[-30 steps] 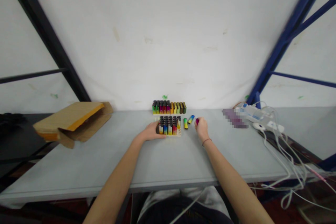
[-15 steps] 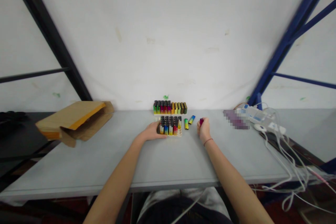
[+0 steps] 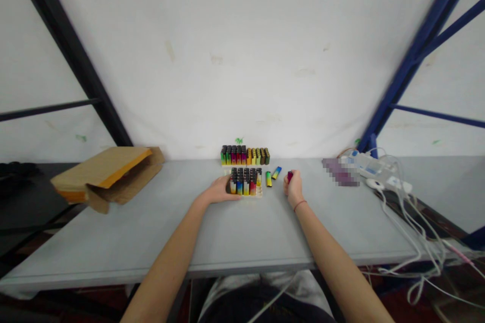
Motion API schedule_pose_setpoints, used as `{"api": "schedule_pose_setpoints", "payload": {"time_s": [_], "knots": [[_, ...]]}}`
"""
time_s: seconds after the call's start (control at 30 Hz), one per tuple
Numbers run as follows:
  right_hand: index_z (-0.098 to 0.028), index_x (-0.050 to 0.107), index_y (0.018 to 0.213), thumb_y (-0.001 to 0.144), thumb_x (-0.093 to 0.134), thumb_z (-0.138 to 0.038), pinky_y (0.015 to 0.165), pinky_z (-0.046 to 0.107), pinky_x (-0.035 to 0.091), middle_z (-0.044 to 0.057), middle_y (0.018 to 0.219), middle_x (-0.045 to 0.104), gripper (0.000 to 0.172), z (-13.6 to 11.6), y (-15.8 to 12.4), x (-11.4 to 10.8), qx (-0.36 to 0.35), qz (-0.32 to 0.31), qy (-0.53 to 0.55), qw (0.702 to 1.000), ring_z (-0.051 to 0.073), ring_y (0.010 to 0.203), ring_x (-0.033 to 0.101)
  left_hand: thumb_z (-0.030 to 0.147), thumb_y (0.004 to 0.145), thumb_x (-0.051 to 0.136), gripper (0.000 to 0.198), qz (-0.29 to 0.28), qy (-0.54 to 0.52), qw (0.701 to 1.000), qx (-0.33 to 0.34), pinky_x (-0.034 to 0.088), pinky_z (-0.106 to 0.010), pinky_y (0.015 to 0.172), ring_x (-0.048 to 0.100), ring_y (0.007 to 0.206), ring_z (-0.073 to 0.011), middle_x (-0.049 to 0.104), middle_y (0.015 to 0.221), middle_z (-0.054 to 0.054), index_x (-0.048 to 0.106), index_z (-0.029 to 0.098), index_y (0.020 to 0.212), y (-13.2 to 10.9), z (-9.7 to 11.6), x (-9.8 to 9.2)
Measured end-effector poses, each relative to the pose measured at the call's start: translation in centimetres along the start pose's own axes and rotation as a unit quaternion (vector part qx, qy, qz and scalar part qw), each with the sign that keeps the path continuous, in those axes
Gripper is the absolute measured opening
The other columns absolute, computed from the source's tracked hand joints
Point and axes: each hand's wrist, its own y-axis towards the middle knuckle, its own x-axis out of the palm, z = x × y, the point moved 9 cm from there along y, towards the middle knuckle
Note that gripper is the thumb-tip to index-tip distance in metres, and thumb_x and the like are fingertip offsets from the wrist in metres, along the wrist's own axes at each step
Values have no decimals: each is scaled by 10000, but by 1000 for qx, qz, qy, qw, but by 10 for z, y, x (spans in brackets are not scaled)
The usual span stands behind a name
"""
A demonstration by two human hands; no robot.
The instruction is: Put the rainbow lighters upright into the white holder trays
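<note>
My left hand (image 3: 220,191) grips the left side of a pale lighter tray (image 3: 258,193), its thumb along the near edge. Upright lighters (image 3: 246,184) with dark tops fill most of that tray; a few slots at its right front corner hold none. My right hand (image 3: 294,190) is closed around a purple lighter (image 3: 290,175), whose end sticks out above the fingers. Between the tray and this hand lie a green-yellow lighter (image 3: 269,178) and a blue-yellow lighter (image 3: 277,172), flat on the grey table (image 3: 250,232).
Behind the tray, near the wall, stand more rows of lighters (image 3: 245,155). An open cardboard box (image 3: 109,174) lies on the left. To the right are a blurred purple object (image 3: 341,172), a power strip (image 3: 369,164) and tangled white cables (image 3: 413,212).
Almost nothing differs. Both hands keep their holds on the tray and the purple lighter; the view has shifted very slightly.
</note>
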Motion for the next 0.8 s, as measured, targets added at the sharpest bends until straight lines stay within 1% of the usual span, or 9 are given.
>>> {"api": "schedule_pose_setpoints", "payload": {"time_s": [0.13,0.23,0.3,0.4,0.47,0.53,0.63,0.7,0.8], "knots": [[-283,255,560,857,105,-602,326,273,154,-55,349,214,462,8,-4,-2,90,11,46,995,122,306,177,598,528,806,837,3,-2,1000,6,450,-462,1003,591,1123,-371,667,1202,-102,594,169,1215,1,-1,0],[-278,253,573,867,116,-564,333,264,135,-66,360,196,433,9,-7,-1,115,17,66,991,114,312,146,599,515,811,840,5,-10,1000,2,451,-464,1002,592,1118,-373,672,1195,-98,600,174,1208,1,0,-1],[-270,292,589,870,167,-587,339,258,147,-75,373,214,441,8,-9,7,108,-5,67,992,110,314,161,596,512,812,842,5,-10,1000,0,447,-468,1005,592,1118,-372,672,1195,-97,600,171,1208,0,0,-1],[-253,358,641,843,321,-653,361,242,218,-74,417,322,450,-4,-12,24,43,-63,70,995,106,337,265,577,520,815,831,2,-10,1000,0,449,-460,1003,591,1121,-368,671,1200,-92,600,171,1212,0,2,-1],[-238,410,693,814,429,-668,417,238,327,-52,496,453,447,-16,-16,32,-21,-93,64,993,113,409,398,564,525,820,821,1,-6,1000,0,454,-451,998,592,1121,-367,672,1200,-92,602,171,1212,0,2,-1],[-219,488,753,799,494,-663,540,253,438,-9,633,579,447,-31,-22,34,-91,-104,31,990,135,561,525,557,528,823,817,3,-4,1000,2,460,-445,990,595,1118,-369,673,1196,-92,603,169,1213,0,2,-1],[-187,602,858,777,543,-659,730,299,498,59,849,673,482,-51,-29,34,-180,-99,-25,978,179,793,598,554,532,824,823,4,-3,1000,7,458,-448,991,595,1121,-365,670,1203,-94,598,169,1223,0,2,0],[-176,632,922,761,566,-654,781,329,511,79,913,691,509,-55,-30,35,-198,-102,-27,975,197,842,613,556,535,823,829,4,-2,1000,9,448,-452,1004,589,1130,-361,663,1218,-95,591,173,1233,0,2,0],[-175,639,950,745,598,-639,751,347,537,78,909,699,509,-48,-28,39,-173,-122,-6,977,202,814,633,558,540,822,836,2,0,1000,9,433,-458,1019,579,1146,-359,651,1240,-102,584,175,1244,0,1,0]]}}
